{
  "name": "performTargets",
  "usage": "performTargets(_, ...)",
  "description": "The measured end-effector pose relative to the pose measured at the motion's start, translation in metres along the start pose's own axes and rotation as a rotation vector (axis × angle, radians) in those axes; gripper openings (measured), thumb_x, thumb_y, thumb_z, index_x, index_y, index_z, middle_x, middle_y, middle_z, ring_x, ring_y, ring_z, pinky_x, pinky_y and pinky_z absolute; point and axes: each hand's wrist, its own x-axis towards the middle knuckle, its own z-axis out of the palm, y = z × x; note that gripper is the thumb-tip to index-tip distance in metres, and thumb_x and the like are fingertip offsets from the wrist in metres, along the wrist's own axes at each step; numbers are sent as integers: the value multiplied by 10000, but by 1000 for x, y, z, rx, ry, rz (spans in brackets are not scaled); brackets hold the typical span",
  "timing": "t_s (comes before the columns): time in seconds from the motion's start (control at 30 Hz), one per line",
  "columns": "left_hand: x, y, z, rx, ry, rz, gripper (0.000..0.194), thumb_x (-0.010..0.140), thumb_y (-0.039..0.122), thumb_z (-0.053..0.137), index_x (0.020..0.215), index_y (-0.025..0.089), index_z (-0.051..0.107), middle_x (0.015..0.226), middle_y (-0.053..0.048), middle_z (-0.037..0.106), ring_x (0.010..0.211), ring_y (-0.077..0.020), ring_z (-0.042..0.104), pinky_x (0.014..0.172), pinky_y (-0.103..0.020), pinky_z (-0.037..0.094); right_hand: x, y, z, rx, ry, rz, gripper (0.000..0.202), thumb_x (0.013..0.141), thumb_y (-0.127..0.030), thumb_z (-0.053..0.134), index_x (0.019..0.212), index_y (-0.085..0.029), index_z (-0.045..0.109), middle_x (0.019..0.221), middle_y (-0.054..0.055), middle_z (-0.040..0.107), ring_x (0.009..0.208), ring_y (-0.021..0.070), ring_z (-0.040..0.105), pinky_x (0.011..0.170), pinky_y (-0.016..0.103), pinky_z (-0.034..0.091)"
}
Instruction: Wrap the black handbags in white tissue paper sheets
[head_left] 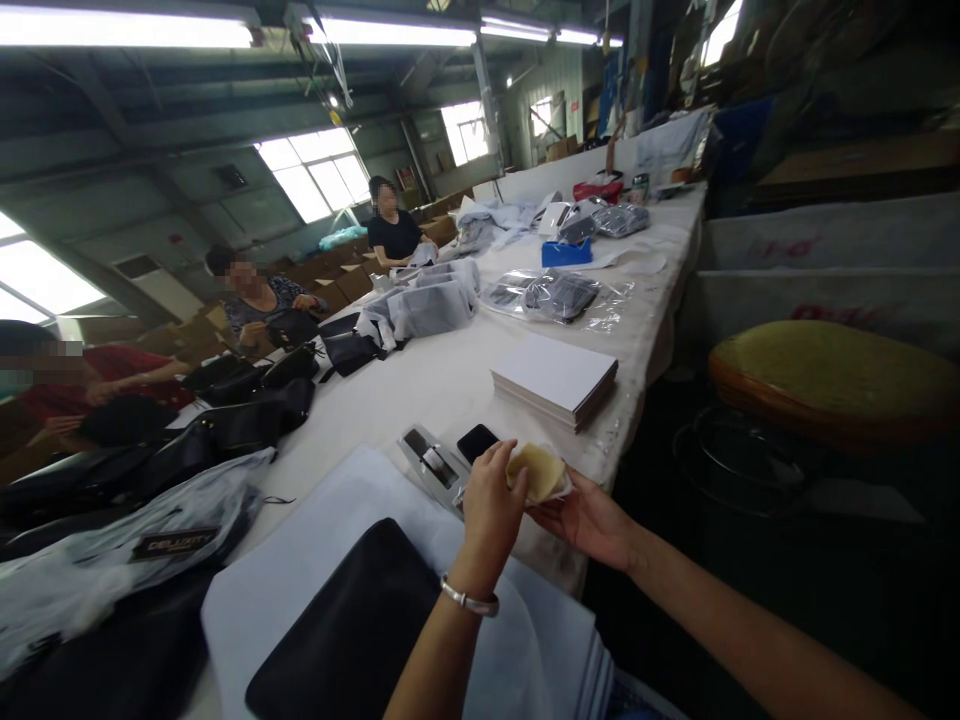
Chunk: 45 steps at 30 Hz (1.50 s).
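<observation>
A small pale yellow piece (538,473) with a thin whitish wrapping round its edge is held between both hands above the table's near right edge. My left hand (493,500), with a silver bracelet at the wrist, grips its left side with thumb and fingers. From the right, my right hand (589,520) holds the other side, its fingers partly hidden under the piece. Just behind my left hand lie a grey tape dispenser (433,462) and a dark phone-like object (477,441). Nearer, a flat black pouch (352,630) rests on white sheets (315,530).
Beyond the hands stands a stack of white boards (555,370). Farther back are plastic-wrapped items (559,295) and a blue box (566,253). Black bags (247,420) line the left side, where several people work. A yellow-topped stool (832,370) stands right of the table.
</observation>
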Motion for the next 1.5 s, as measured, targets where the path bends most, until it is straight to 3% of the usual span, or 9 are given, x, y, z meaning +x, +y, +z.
performTargets(0.33, -13, -12, 0, 186, -72, -66, 500, 768, 61, 636, 1252, 185, 641, 1408, -107, 528, 1274, -272, 495, 1102, -395, 410, 0, 12, 1, -273, 70, 58, 310, 1006, -302, 476, 1205, -92, 586, 1107, 154, 703, 941, 223, 711, 826, 319, 570)
performTargets(0.53, -17, -12, 6, 335, -169, 18, 489, 792, 18, 596, 1230, 222, 669, 1444, -129, 495, 1288, -291, 493, 1072, -393, 439, -7, -3, -4, -629, 175, -82, 545, 987, -550, 441, 1325, -129, 513, 1150, 162, 681, 848, 226, 715, 704, 331, 595)
performTargets(0.67, -21, -14, 10, 340, -158, 62, 395, 876, 73, 540, 1240, 182, 648, 1417, -128, 520, 1281, -249, 511, 1072, -352, 449, -12, -8, -18, -1114, 305, -302, 702, 913, -554, 550, 1497, -229, 337, 1350, 147, 573, 984, 283, 687, 734, 402, 611)
performTargets(0.87, -38, -17, 16, 414, -209, 178, 517, 878, -4, 435, 1292, 246, 616, 1525, -104, 407, 1435, -264, 331, 1137, -391, 385, -27, -6, -37, -2023, 312, -898, 498, 968, -428, 489, 1413, -205, 496, 1439, 94, 507, 1312, 268, 486, 1122, 452, 405)
performTargets(0.97, -40, -21, 20, 458, -333, 186, 429, 924, 93, 464, 1271, 280, 632, 1585, -125, 293, 1475, -345, 219, 1138, -510, 355, -27, -1, -43, -2223, 205, -944, 462, 973, -402, 502, 1364, -160, 550, 1442, 119, 500, 1345, 267, 446, 1122, 438, 401)
performTargets(1.1, -33, -20, 20, 455, -390, 178, 330, 940, 164, 493, 1179, 272, 694, 1572, -128, 323, 1470, -359, 224, 1132, -530, 356, -24, 4, -41, -2405, 230, -1012, 422, 924, -419, 597, 1296, -219, 619, 1544, 110, 363, 1450, 351, 245, 1154, 576, 262)
performTargets(1.2, -32, -13, 10, 422, -329, 195, 419, 897, 58, 466, 1204, 250, 676, 1571, -119, 330, 1468, -310, 255, 1142, -485, 371, -22, 2, -35, -2440, 188, -990, 544, 870, -449, 665, 1368, -254, 566, 1598, 105, 238, 1475, 372, 147, 1172, 603, 152)
performTargets(1.33, -49, -1, -16, 382, -206, 221, 706, 763, -109, 399, 1323, 277, 588, 1557, -71, 370, 1463, -243, 284, 1153, -429, 387, -16, -4, -29, -2451, 82, -854, 516, 834, -412, 709, 1323, -282, 611, 1587, 94, 264, 1476, 374, 140, 1176, 603, 86)
performTargets(1.5, -94, -4, -67, 344, -63, 185, 585, 840, -33, 391, 1274, 289, 615, 1515, 1, 440, 1422, -195, 371, 1146, -394, 417, -15, -12, -25, -2309, 5, -721, 480, 796, -375, 750, 1258, -282, 662, 1566, 80, 318, 1471, 376, 159, 1178, 612, 56)
